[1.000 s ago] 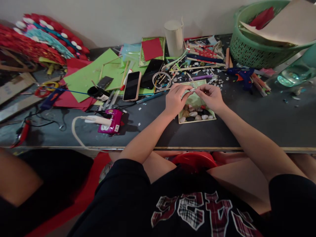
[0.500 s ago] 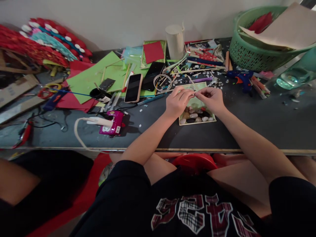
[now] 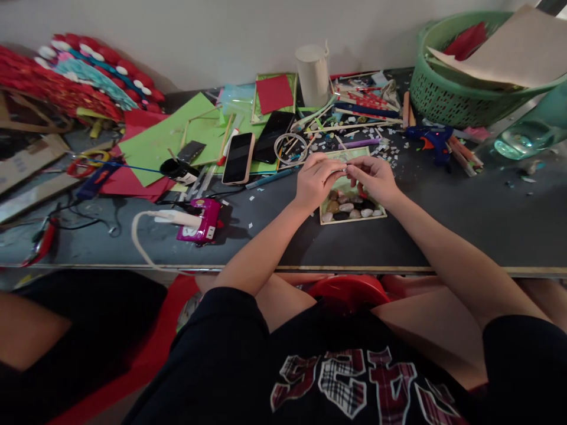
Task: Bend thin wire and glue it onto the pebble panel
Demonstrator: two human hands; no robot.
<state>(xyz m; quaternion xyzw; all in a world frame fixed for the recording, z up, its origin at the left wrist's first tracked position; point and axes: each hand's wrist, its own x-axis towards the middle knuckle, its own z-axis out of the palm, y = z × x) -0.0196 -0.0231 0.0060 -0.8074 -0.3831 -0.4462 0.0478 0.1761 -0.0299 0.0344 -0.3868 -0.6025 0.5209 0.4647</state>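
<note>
My left hand point(image 3: 317, 180) and my right hand point(image 3: 374, 177) meet fingertip to fingertip over a shallow framed panel point(image 3: 354, 219). Both are closed in a pinch around something small and pale, too tiny to name. Below them, smooth pebbles point(image 3: 346, 207) in white, brown and black cover the lower part of the panel. A small red bit point(image 3: 362, 192) shows under my right fingers. My hands hide much of the panel's middle.
Scraps and sticks litter the back, beside a white cylinder point(image 3: 312, 75). A blue glue gun point(image 3: 430, 141) and green basket point(image 3: 460, 97) are right. Phones point(image 3: 239, 158), coloured paper point(image 3: 153, 147) and a magenta power adapter point(image 3: 204, 221) lie left. Another person's arm point(image 3: 31, 330) is lower left.
My right fingers have shifted slightly and curl a little differently against my left fingertips. Both hands stay over the panel; the other things have not moved.
</note>
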